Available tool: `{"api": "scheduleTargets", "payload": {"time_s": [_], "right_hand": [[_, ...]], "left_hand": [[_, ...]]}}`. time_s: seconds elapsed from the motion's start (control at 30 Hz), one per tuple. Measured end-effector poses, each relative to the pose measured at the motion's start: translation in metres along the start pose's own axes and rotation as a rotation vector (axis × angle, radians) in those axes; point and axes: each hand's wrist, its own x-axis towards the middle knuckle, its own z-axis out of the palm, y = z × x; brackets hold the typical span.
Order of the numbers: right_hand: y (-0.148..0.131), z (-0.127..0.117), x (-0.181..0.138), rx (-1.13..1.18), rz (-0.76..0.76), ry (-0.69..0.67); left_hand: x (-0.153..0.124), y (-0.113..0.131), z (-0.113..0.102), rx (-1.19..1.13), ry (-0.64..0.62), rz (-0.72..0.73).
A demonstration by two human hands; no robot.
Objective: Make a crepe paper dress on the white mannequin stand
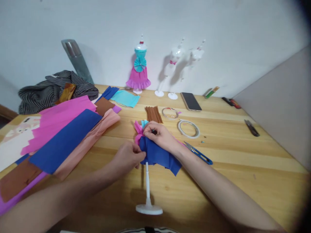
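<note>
A small mannequin on a white stand [148,207] rises in front of me, wrapped in a blue paper skirt [162,157] over pink paper [138,128]. My left hand [127,157] pinches the blue paper at its left side, fingers closed. My right hand [159,134] is closed over the top of the mannequin, pressing the paper there, with a small dark thing between its fingertips that I cannot make out.
Blue-handled snips [199,153] lie right of my right arm. Sheets of pink, blue, peach and brown paper [65,137] spread at the left. A dressed mannequin [139,66], two bare ones [170,69], a phone [191,101], tape rolls [189,128] and striped cloth [51,89] stand behind.
</note>
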Motion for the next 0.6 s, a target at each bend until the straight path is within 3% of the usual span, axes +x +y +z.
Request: {"api": "scheduleTargets", "payload": {"time_s": [0.2,0.3,0.6], "right_hand": [[0.000,0.001,-0.001,0.001,0.011,0.016],[0.000,0.001,-0.001,0.002,0.016,0.017],[0.001,0.002,0.000,0.015,0.010,0.021]], "left_hand": [[-0.001,0.013,-0.002,-0.203,-0.084,-0.165],[0.001,0.012,0.001,-0.259,-0.128,-0.178],[0.002,0.014,0.006,-0.158,-0.132,-0.199]]}}
